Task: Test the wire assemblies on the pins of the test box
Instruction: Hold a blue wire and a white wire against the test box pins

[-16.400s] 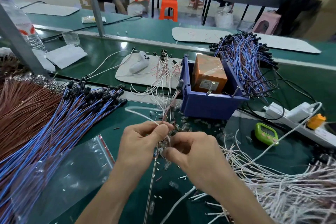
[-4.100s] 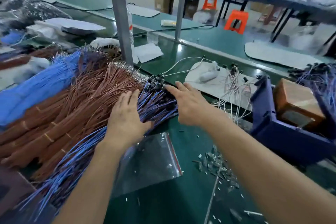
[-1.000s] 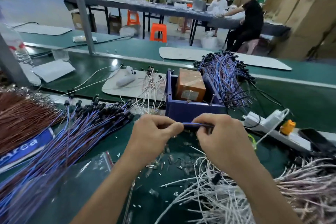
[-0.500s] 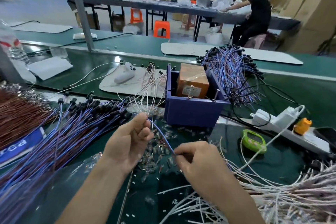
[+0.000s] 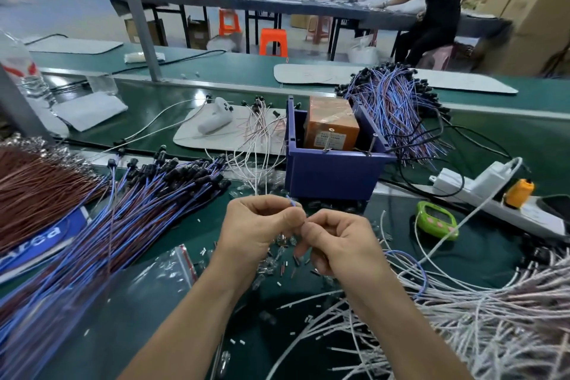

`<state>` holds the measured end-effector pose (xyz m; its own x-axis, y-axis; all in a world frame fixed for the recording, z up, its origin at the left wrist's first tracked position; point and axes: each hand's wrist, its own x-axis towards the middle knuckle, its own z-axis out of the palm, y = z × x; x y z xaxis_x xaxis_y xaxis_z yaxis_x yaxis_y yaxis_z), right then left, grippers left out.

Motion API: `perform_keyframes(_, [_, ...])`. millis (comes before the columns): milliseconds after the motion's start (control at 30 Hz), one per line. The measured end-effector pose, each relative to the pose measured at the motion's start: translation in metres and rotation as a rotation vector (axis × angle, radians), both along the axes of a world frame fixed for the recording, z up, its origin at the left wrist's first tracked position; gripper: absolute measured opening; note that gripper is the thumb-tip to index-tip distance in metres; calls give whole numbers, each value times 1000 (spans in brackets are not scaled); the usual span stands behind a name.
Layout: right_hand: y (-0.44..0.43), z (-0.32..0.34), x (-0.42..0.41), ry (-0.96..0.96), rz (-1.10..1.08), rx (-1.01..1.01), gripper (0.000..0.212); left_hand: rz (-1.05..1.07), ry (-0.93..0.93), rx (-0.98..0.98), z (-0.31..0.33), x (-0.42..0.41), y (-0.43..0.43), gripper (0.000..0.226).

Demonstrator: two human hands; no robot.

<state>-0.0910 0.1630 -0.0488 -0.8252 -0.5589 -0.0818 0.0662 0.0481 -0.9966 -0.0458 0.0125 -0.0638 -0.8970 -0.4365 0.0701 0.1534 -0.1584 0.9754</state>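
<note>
**Hands Close on a Single Wire, Short of the Test Box**

A blue wire assembly [image 5: 291, 201] sits pinched between both hands near the middle of the worktop, toward its front edge. Its tip pokes up just above the fingers of the left hand [image 5: 256, 225]. The right hand [image 5: 339, 244] is curled against the left, thumb and forefinger nipping the same wire. Half a second ago the hands were apart, with the wire arching between them. They have since drawn together until the fingertips almost touch. A blue loop beside the right wrist appears to be the wire's slack.

The closing of the hands suggests the ends are being gathered for presentation. No test has begun: the wire is clear of the pins [image 5: 372, 142] of the orange test box [image 5: 331, 125], which stands in a blue bin [image 5: 330, 177] just beyond the hands.

A fan of blue and brown assemblies [image 5: 154, 200] lies to the left of the hands, seemingly the waiting stock. A second heap [image 5: 398, 108] lies behind the bin toward the far right. White wires [image 5: 462, 318] crowd the front right corner, and a green timer [image 5: 436, 220] and a power strip [image 5: 481, 191] lie along the right side. Small clear parts and cut scraps litter the worktop under the hands.
</note>
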Motion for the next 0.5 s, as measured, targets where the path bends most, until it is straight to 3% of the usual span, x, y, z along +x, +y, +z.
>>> perform_keyframes(233, [2,4,1,-118,13,-82,33,-68,-1,286,3,1,3,13])
perform_keyframes(367, [3,3,1,-150,13,-105,35,67,-27,396,4,-1,4,16])
perform_keyframes(433, [5,3,1,-154,14,-106,36,158,-54,390,3,-1,-3,29])
perform_keyframes(500, [7,4,1,-165,2,-134,35,237,-102,264,1,0,-9,40])
